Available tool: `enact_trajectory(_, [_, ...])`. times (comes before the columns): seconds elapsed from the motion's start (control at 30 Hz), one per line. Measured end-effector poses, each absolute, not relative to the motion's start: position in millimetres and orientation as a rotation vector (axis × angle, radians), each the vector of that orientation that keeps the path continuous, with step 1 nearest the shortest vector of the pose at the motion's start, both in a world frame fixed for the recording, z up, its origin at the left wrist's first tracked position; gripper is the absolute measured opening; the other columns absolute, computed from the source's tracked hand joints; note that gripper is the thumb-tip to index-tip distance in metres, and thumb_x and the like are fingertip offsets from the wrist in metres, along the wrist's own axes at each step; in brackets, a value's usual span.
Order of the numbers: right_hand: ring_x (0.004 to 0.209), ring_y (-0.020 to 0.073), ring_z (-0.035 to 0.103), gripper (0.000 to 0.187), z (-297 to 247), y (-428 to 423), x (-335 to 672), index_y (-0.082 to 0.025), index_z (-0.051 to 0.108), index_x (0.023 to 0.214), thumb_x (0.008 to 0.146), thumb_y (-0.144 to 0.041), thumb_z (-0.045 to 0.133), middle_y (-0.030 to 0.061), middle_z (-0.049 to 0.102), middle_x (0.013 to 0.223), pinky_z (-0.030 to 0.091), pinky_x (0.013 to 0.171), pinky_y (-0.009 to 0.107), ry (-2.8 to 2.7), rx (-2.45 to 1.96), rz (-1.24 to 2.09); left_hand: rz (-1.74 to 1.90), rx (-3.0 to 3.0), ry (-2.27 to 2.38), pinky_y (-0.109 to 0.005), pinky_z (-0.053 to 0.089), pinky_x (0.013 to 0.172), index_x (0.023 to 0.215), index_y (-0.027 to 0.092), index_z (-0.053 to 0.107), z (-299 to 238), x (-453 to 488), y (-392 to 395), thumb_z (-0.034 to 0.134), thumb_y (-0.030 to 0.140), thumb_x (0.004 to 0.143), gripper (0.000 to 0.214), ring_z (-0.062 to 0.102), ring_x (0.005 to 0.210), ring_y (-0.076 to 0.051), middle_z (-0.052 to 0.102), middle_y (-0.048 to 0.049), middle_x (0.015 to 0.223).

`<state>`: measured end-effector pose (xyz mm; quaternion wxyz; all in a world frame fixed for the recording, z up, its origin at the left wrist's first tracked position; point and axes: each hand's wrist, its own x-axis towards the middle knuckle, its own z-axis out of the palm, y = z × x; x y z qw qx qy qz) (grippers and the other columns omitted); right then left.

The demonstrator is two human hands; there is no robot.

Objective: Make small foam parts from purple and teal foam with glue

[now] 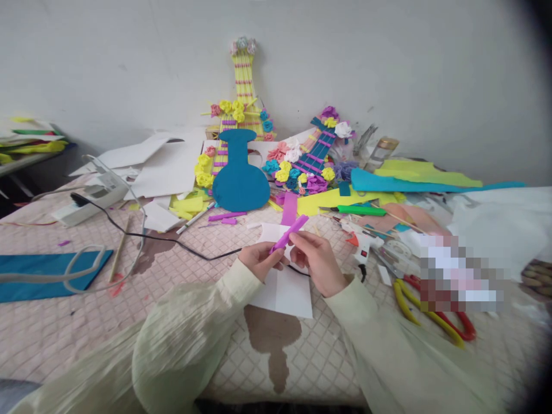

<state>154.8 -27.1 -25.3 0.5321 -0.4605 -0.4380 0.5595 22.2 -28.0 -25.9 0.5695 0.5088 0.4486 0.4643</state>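
Note:
Between my two hands is a narrow folded strip of purple crepe paper (pixel 295 229), slanting up to the right. My left hand (pixel 260 259) pinches its lower end. The thumb and fingers of my right hand (pixel 317 259) close on its middle. White card (pixel 280 293) lies on the table below my hands. Just beyond stands a blue vase-shaped cutout (pixel 241 178), propped against decorated pieces. A flat purple paper strip (pixel 289 208) rests behind my hands.
To the right lie a hot glue gun (pixel 364 244), a green-handled cutter (pixel 360 210) and yellow-handled scissors (pixel 407 302). On the left are a power strip (pixel 90 201), cables and a blue sheet (pixel 34 293). Paper-flower pieces (pixel 244 86) lean against the wall.

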Motion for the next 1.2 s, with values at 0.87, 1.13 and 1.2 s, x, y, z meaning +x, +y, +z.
enact_trajectory(0.87, [0.040,0.0047,0.049,0.020,-17.8,-28.8,154.1,-0.015,0.062,0.070,0.065,-0.034,0.066,0.0026,0.067,0.070,0.026,0.033,0.017,-0.715,-0.987,1.586,1.409,1.318,1.065,-0.024,0.048,0.061,0.082,0.015,0.058,-23.3,20.8,-29.6,0.066,0.025,0.065,0.021,0.061,0.061,-0.013,0.062,-0.0017,0.068])
enact_trajectory(1.13, [0.044,0.0045,0.052,0.021,-17.7,-32.0,151.7,-0.017,0.064,0.076,0.068,-0.037,0.064,0.0041,0.067,0.084,0.029,0.034,0.016,-0.825,-0.900,1.581,1.503,1.108,0.925,-0.024,0.049,0.063,0.093,0.019,0.053,-22.9,22.0,-26.8,0.072,0.020,0.058,0.039,0.062,0.071,-0.013,0.060,-0.0009,0.084])
enact_trajectory(1.2, [0.044,0.0039,0.052,0.021,-18.3,-33.0,150.6,-0.018,0.064,0.077,0.069,-0.037,0.064,0.0036,0.067,0.084,0.030,0.034,0.016,-0.858,-0.876,1.603,1.496,1.123,0.921,-0.025,0.049,0.065,0.092,0.019,0.054,-25.4,20.9,-25.0,0.071,0.021,0.059,0.038,0.062,0.072,-0.014,0.061,-0.0016,0.081])
